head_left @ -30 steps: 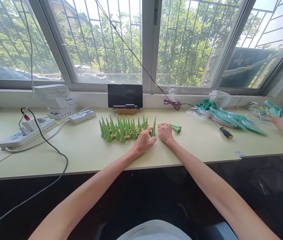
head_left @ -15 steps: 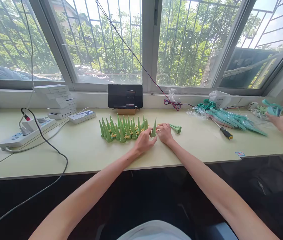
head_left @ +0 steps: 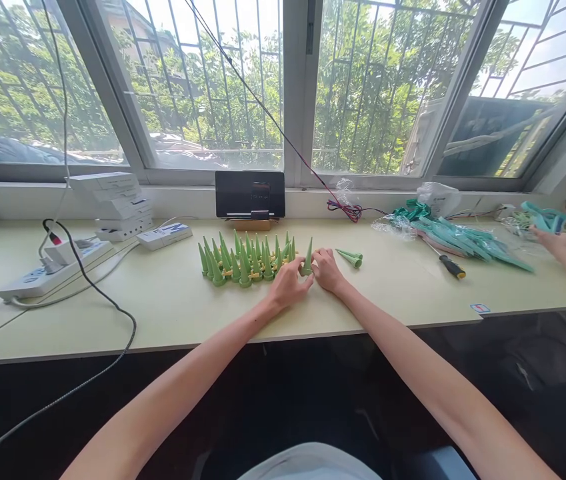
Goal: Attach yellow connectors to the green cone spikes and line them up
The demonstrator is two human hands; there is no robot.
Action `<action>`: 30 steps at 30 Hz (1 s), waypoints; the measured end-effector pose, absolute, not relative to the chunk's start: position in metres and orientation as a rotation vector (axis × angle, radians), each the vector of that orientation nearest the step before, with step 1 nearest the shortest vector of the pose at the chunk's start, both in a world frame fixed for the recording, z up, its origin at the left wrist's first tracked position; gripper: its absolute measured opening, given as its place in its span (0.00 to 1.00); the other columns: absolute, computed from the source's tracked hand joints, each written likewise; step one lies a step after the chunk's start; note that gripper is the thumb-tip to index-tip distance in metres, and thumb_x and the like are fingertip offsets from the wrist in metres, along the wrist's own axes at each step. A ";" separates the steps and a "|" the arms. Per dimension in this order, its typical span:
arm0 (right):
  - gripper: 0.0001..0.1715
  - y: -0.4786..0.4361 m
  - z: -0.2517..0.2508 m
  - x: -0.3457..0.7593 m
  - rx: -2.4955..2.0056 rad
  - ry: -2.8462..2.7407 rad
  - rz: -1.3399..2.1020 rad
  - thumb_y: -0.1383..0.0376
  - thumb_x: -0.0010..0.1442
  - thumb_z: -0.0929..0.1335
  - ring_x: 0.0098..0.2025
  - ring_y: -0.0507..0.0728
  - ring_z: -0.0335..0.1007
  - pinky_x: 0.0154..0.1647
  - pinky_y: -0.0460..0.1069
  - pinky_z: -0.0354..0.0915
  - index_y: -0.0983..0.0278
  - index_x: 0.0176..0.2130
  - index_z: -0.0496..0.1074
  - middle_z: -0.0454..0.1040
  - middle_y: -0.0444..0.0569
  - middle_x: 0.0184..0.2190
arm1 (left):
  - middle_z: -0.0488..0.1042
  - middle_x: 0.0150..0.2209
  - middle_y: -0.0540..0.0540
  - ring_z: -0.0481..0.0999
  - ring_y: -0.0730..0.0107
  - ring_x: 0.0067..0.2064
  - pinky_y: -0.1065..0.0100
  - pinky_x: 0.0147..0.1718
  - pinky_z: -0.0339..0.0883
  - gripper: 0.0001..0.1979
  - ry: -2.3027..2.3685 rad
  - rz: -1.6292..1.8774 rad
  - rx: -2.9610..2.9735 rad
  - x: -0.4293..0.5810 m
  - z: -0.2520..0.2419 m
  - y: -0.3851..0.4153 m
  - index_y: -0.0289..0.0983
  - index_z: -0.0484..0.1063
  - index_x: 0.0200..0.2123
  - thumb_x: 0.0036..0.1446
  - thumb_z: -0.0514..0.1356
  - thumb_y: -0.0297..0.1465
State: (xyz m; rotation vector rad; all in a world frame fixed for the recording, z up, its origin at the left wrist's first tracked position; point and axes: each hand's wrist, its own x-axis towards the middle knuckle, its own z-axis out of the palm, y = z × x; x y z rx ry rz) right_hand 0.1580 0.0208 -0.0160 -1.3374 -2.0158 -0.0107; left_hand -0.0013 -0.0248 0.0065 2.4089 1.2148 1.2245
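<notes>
A pointed green cone (head_left: 308,255) stands upright between my hands, gripped near its base by the fingers of my left hand (head_left: 289,285). Close against its right side is my right hand (head_left: 329,270), fingers bent together; whatever they hold, if anything, is hidden. Left of my hands, a cluster of similar green cones (head_left: 245,267) stands in rows, with small yellowish pieces (head_left: 255,274) showing between them. A couple of loose green cones (head_left: 351,258) lie on their sides just right of my right hand.
Behind the cones stands a black screen (head_left: 250,193). A power strip (head_left: 57,267) and stacked white boxes (head_left: 117,203) occupy the left. Rightward lie a screwdriver (head_left: 451,267) and teal plastic-wrapped pieces (head_left: 477,243). Another person's hand (head_left: 555,245) works at the far right.
My right hand has shifted slightly against the upright cone, which stays in my left hand. At the far right, the other person's hands have moved a little.
</notes>
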 end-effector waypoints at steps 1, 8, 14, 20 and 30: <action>0.09 0.020 -0.015 0.158 -1.326 -2.016 -0.014 0.73 0.60 0.62 0.46 0.61 0.57 0.49 0.54 0.60 0.64 0.36 0.70 0.68 0.54 0.40 | 0.72 0.33 0.47 0.67 0.74 0.25 0.69 0.30 0.63 0.17 1.214 1.223 2.408 -0.001 0.007 -0.025 0.34 0.68 0.46 0.55 0.59 0.36; 0.07 0.011 -0.012 0.154 -1.217 -1.977 0.040 0.71 0.61 0.60 0.41 0.59 0.61 0.42 0.52 0.62 0.63 0.33 0.63 0.68 0.52 0.35 | 0.72 0.33 0.47 0.68 0.74 0.25 0.69 0.29 0.63 0.18 1.205 1.240 2.400 -0.002 0.004 -0.022 0.35 0.68 0.47 0.55 0.59 0.35; 0.05 -0.003 -0.011 0.155 -1.142 -1.875 0.114 0.67 0.62 0.59 0.35 0.58 0.63 0.37 0.51 0.62 0.62 0.32 0.60 0.68 0.50 0.33 | 0.72 0.33 0.48 0.68 0.74 0.25 0.69 0.31 0.64 0.17 1.205 1.275 2.389 -0.003 0.002 -0.021 0.35 0.68 0.47 0.55 0.59 0.35; 0.04 -0.010 -0.011 0.158 -1.060 -1.717 0.178 0.66 0.62 0.60 0.34 0.56 0.67 0.39 0.52 0.64 0.62 0.38 0.63 0.70 0.51 0.35 | 0.72 0.33 0.48 0.67 0.75 0.24 0.68 0.31 0.64 0.17 1.220 1.258 2.378 -0.001 0.005 -0.022 0.35 0.67 0.47 0.55 0.58 0.35; 0.08 -0.018 -0.004 0.156 -0.922 -1.580 0.224 0.64 0.63 0.62 0.30 0.53 0.68 0.36 0.50 0.68 0.62 0.44 0.62 0.69 0.46 0.31 | 0.73 0.33 0.47 0.68 0.75 0.23 0.69 0.30 0.65 0.19 1.234 1.260 2.357 0.000 0.007 -0.023 0.34 0.67 0.48 0.55 0.59 0.36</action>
